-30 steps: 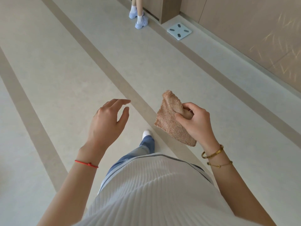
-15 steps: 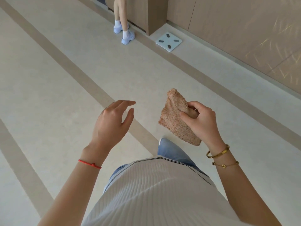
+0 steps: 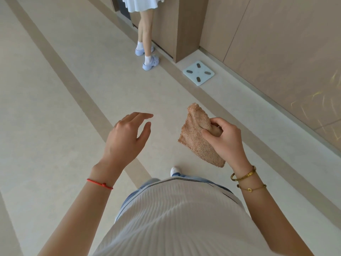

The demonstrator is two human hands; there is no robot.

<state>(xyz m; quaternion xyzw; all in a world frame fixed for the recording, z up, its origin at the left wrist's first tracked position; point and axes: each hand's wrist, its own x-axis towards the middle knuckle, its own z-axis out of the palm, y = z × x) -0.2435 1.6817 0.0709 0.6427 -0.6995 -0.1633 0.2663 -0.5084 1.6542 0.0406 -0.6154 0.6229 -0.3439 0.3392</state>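
A folded brown terry cloth (image 3: 196, 137) hangs in front of my body at waist height. My right hand (image 3: 226, 140) grips it, thumb and fingers curled round its upper fold. My left hand (image 3: 127, 137) floats to the left of the cloth, apart from it, fingers relaxed and loosely spread, holding nothing. Both hands are above a pale floor.
A person (image 3: 146, 34) in a white skirt and light-blue clogs stands ahead by a wooden cabinet (image 3: 177, 28). A white bathroom scale (image 3: 198, 72) lies on the floor beside it. Wood-panelled wall (image 3: 276, 52) runs along the right. Brown stripes (image 3: 77, 85) cross the floor.
The view has moved forward: the standing person, cabinet and scale are nearer and lower in frame. My hands keep the same pose, the cloth still held in the right.
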